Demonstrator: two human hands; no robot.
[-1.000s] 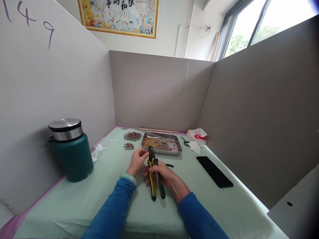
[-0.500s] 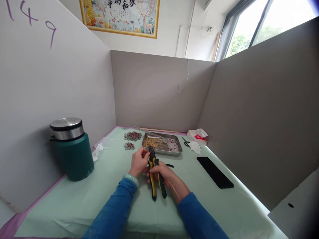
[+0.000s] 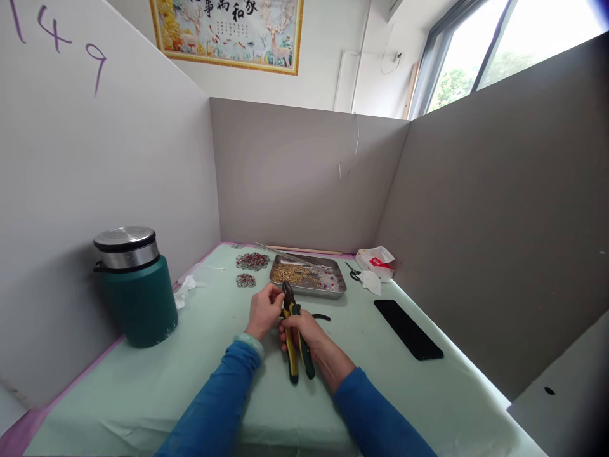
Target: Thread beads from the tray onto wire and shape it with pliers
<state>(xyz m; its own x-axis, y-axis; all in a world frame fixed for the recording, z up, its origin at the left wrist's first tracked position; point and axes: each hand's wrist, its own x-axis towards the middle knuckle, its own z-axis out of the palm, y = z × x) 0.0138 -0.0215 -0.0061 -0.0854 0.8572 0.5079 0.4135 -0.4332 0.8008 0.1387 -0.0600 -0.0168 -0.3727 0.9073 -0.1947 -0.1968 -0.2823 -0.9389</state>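
Observation:
My right hand (image 3: 304, 333) is wrapped round the handles of a pair of pliers (image 3: 292, 366) with yellow and dark green grips. The pliers' dark jaws point away from me, toward the metal tray (image 3: 309, 292). Close beside the jaws, my left hand (image 3: 265, 310) is closed in a pinch; whatever lies between its fingertips is too small to make out. A pale green bangle (image 3: 250, 343) circles my left wrist. A thin black curved piece (image 3: 322, 317) lies just beyond my right hand.
Gold and clear-red small beads lie in the tray. Two piles of red-and-silver rings (image 3: 252, 261) sit left of it. A green flask (image 3: 137, 301) stands at left. Scissors (image 3: 353, 273), a tissue pack (image 3: 375, 261) and a black phone-like slab (image 3: 408, 330) are at right. Grey partitions enclose the table.
The pliers' handles have come slightly closer together in my right hand. My left hand keeps its pinch beside the jaws. The whole view has shifted a little.

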